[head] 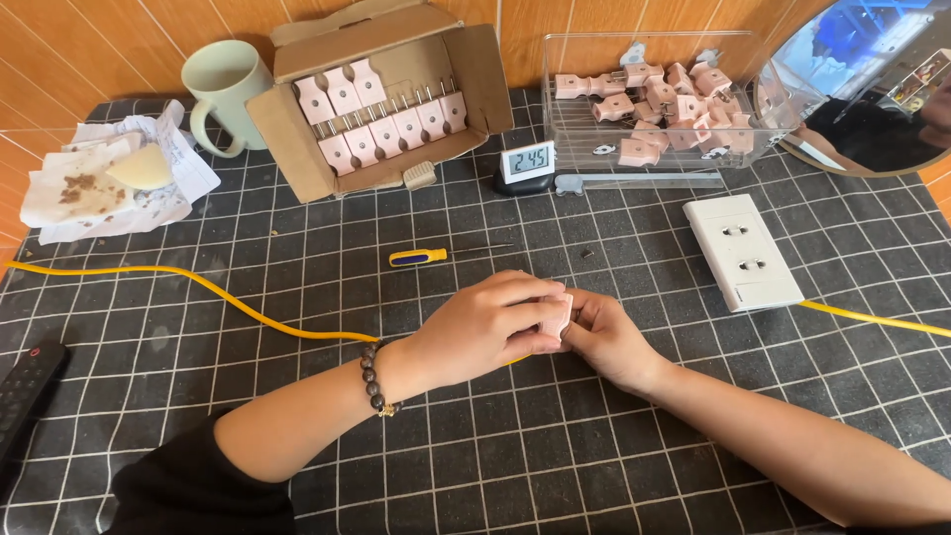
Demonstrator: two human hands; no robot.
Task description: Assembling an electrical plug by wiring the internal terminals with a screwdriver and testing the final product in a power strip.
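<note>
My left hand (485,327) and my right hand (606,339) meet at the middle of the black grid mat (297,436). Both grip a small pink plug (555,315) between them, most of it hidden by the fingers. A yellow cable (228,297) runs from the left edge of the mat under my left hand; its other stretch leaves to the right near a white socket block (743,250). A small screwdriver (436,256) with a blue and yellow handle lies just beyond my hands. A bead bracelet sits on my left wrist.
An open cardboard box (297,149) of pink plugs and a clear plastic bin (565,129) with several loose plugs stand at the back. A pale green mug (223,89), crumpled paper (109,183), a small digital clock (527,161), a metal ruler (644,181), a round mirror (872,89) and a black remote (25,391) surround them.
</note>
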